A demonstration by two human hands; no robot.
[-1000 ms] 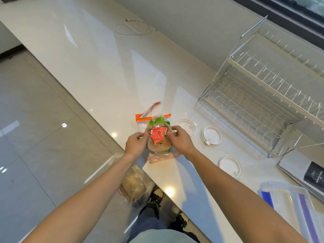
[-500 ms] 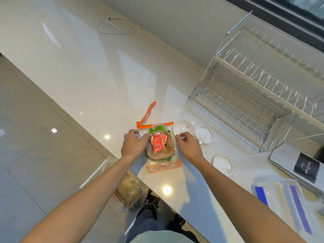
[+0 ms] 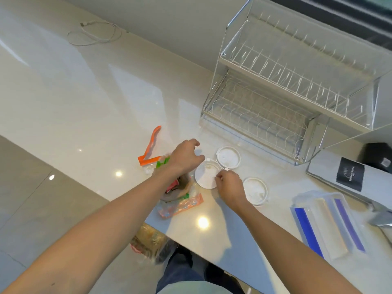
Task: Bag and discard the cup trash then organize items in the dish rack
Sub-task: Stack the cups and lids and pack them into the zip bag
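No text in the picture can be read. The only lettering shows as a few pale lines on the black label [image 3: 350, 174] of the white box [image 3: 331, 166] lying on the counter to the right of the dish rack [image 3: 292, 85], and it is too small and blurred to make out. Nothing else carries writing that shows.
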